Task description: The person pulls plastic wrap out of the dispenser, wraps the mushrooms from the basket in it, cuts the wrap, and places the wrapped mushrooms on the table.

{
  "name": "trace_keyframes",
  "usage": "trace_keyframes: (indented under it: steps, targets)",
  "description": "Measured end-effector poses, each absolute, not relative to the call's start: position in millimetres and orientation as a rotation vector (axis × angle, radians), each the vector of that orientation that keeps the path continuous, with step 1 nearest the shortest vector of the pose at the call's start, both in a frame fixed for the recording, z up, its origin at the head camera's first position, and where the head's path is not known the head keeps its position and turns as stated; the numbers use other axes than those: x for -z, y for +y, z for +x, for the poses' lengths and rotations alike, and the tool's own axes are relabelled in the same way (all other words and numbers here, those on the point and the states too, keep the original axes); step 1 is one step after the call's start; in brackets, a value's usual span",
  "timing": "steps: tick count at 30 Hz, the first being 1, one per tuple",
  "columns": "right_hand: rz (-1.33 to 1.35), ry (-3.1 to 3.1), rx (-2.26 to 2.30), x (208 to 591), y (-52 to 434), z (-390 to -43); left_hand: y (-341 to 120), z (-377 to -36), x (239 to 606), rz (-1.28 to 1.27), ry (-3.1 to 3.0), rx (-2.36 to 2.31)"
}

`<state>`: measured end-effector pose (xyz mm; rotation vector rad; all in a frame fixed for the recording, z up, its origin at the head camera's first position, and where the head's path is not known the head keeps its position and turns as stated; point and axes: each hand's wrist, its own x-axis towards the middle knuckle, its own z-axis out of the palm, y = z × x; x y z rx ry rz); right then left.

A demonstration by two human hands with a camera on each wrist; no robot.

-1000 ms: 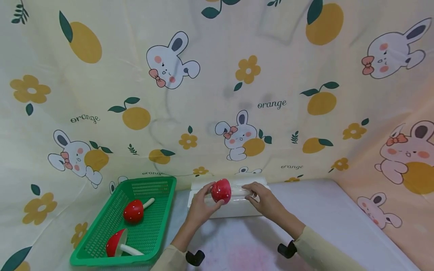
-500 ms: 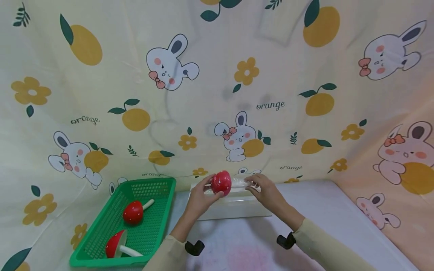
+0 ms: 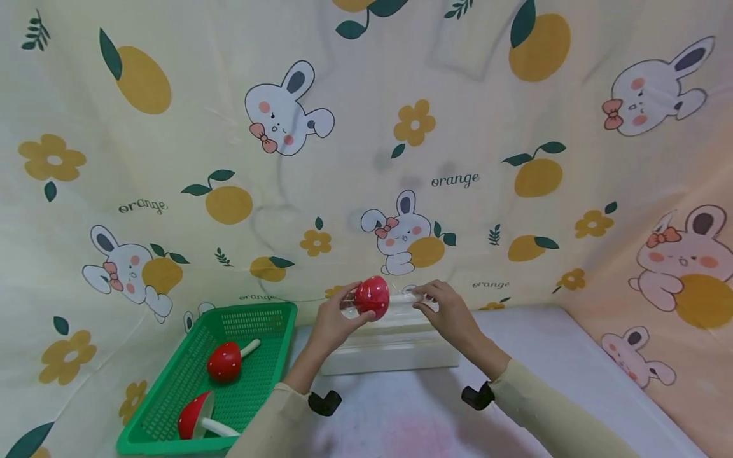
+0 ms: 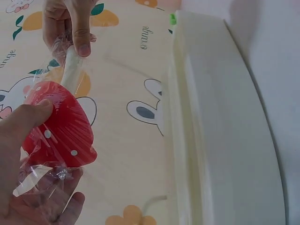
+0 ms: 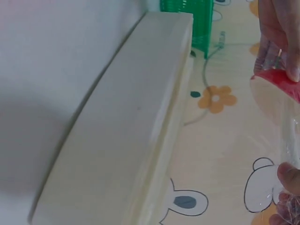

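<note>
A red toy mushroom (image 3: 372,298) with white dots is wrapped in clear plastic film, and both hands hold it above a long white box (image 3: 395,357). My left hand (image 3: 334,326) grips the red cap, thumb across its near side in the left wrist view, with crinkled film (image 4: 44,185) gathered between the cap and the fingers. At the stem end, my right hand (image 3: 449,316) pinches the film around the white stem (image 4: 71,70). The right wrist view catches only part of the cap (image 5: 281,83) and the film-covered stem.
To the left stands a green plastic basket (image 3: 280,356) holding two more red toy mushrooms, one lying farther back (image 3: 224,362) and one nearer (image 3: 196,415). Behind the white table (image 3: 515,362) hangs a patterned cloth (image 3: 343,159) with rabbits and oranges.
Both hands have raised the wrapped mushroom from just over the white box to higher above it. More of the box shows beneath. The basket and its mushrooms stay put.
</note>
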<state>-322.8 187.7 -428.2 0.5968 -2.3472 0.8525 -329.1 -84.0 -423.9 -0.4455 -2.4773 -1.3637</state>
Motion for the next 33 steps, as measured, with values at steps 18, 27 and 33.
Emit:
trace_keyframes:
  steps: [18, 27, 33]
  targets:
    - [0.610, -2.284, -0.870, 405, 186, -325, -84, -329, 399, -0.464, -2.421, 1.378]
    - [0.624, -2.239, -0.864, 395, 187, -327, -82, -327, 389, -0.503, -2.369, 1.371]
    - [0.639, -2.217, -0.837, 388, 187, -328, -81, -323, 381, -0.502, -2.353, 1.381]
